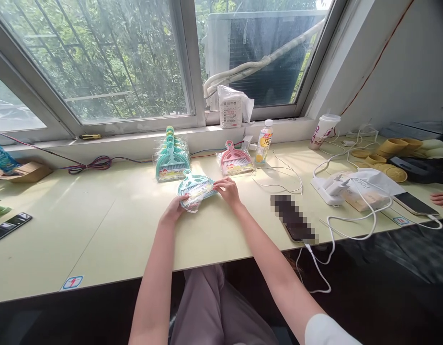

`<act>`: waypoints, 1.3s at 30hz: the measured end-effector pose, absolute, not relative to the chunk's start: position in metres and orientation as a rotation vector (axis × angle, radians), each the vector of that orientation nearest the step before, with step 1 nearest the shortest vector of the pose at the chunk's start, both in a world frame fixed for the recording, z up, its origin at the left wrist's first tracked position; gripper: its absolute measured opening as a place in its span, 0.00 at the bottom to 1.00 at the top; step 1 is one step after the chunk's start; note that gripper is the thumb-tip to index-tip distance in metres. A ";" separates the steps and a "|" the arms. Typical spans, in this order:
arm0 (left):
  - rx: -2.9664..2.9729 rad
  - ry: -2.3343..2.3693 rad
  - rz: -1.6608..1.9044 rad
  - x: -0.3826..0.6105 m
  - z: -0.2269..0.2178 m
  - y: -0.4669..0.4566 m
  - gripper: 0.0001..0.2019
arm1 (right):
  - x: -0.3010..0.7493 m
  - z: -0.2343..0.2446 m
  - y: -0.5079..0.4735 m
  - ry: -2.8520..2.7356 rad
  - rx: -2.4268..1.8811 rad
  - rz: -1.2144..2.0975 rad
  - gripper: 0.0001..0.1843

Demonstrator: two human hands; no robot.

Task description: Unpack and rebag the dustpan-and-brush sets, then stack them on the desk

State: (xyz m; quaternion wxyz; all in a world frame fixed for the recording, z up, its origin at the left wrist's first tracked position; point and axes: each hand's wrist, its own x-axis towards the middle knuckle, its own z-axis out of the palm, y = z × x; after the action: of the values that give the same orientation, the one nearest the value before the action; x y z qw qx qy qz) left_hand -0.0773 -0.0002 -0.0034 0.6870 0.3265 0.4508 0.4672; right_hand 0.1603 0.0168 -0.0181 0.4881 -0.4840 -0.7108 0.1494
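Note:
Between my hands is a teal mini dustpan and brush set (197,188) in a clear plastic wrapper, just above or on the table. My left hand (174,209) grips its lower left corner. At its right edge, my right hand (227,190) pinches the wrapper with thumb and fingers. Right behind it stands a row of wrapped teal dustpan sets (172,160), one behind another. A pink dustpan set (237,159), wrapped too, lies farther right, near the wall.
A drink bottle (265,143) and a lidded cup (323,132) stand near the window sill. On the right lie a phone (293,218), a power strip (328,190) and tangled white cables. Another person's hand (441,199) shows at the right edge. A cardboard box (30,171) is at far left.

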 end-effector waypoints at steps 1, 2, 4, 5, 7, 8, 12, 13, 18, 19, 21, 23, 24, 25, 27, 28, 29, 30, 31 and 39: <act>0.761 0.976 1.005 -0.078 -0.003 -0.002 0.14 | 0.161 -0.019 0.018 -1.719 -1.178 0.361 0.07; 0.791 0.940 0.966 -0.078 -0.002 -0.003 0.14 | 0.161 -0.021 0.019 -1.705 -1.182 0.356 0.07; 0.833 0.881 0.920 -0.077 -0.001 -0.006 0.13 | 0.160 -0.022 0.021 -1.663 -1.197 0.351 0.08; 0.843 0.865 0.915 -0.076 -0.001 -0.007 0.13 | 0.160 -0.022 0.021 -1.636 -1.203 0.360 0.08; 0.850 0.855 0.928 -0.075 0.000 -0.007 0.13 | 0.158 -0.024 0.022 -1.577 -1.198 0.419 0.09; 0.850 0.853 0.933 -0.075 0.000 -0.008 0.13 | 0.158 -0.025 0.023 -1.542 -1.190 0.472 0.09; 0.880 0.881 0.936 -0.074 -0.001 -0.008 0.16 | 0.156 -0.030 0.025 -1.330 -1.176 0.833 0.23; 0.897 0.892 0.931 -0.073 -0.001 -0.009 0.17 | 0.156 -0.030 0.026 -1.269 -1.159 0.953 0.27; 0.947 0.906 1.091 -0.066 0.011 -0.016 0.38 | 0.159 -0.030 0.029 -1.028 -0.976 1.351 0.25; 0.957 0.898 1.149 -0.064 0.013 -0.018 0.43 | 0.161 -0.029 0.029 -0.954 -0.972 1.352 0.24; 1.032 0.884 1.218 -0.060 0.017 -0.021 0.49 | 0.165 -0.028 0.031 -0.792 -0.995 1.320 0.25; 1.190 0.903 1.229 -0.056 0.018 -0.023 0.49 | 0.170 -0.027 0.032 -0.678 -1.010 1.285 0.25; 1.282 0.941 1.232 -0.054 0.017 -0.022 0.46 | 0.172 -0.027 0.032 -0.648 -1.015 1.273 0.25; 1.370 0.995 1.242 -0.052 0.015 -0.022 0.41 | 0.173 -0.027 0.032 -0.634 -1.018 1.268 0.24; 1.508 1.114 1.305 -0.048 0.011 -0.020 0.28 | 0.174 -0.026 0.032 -0.636 -1.019 1.283 0.24; 1.549 1.157 1.354 -0.046 0.010 -0.020 0.22 | 0.174 -0.026 0.032 -0.647 -1.015 1.300 0.25; 1.570 1.186 1.412 -0.045 0.009 -0.019 0.17 | 0.173 -0.025 0.031 -0.661 -1.006 1.317 0.25; 1.574 1.195 1.471 -0.044 0.009 -0.019 0.13 | 0.172 -0.024 0.031 -0.677 -0.996 1.331 0.25; 1.561 1.192 1.528 -0.044 0.009 -0.019 0.10 | 0.171 -0.023 0.030 -0.693 -0.988 1.341 0.26; 1.317 1.266 1.719 -0.045 0.008 -0.018 0.10 | 0.164 -0.012 0.019 -0.894 -0.880 1.348 0.29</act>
State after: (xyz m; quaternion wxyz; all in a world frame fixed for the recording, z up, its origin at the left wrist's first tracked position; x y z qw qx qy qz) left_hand -0.0453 -0.0181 0.0083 0.3115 0.4989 0.4797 0.6511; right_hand 0.1642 0.0192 -0.0118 0.6053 -0.3803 -0.3864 0.5828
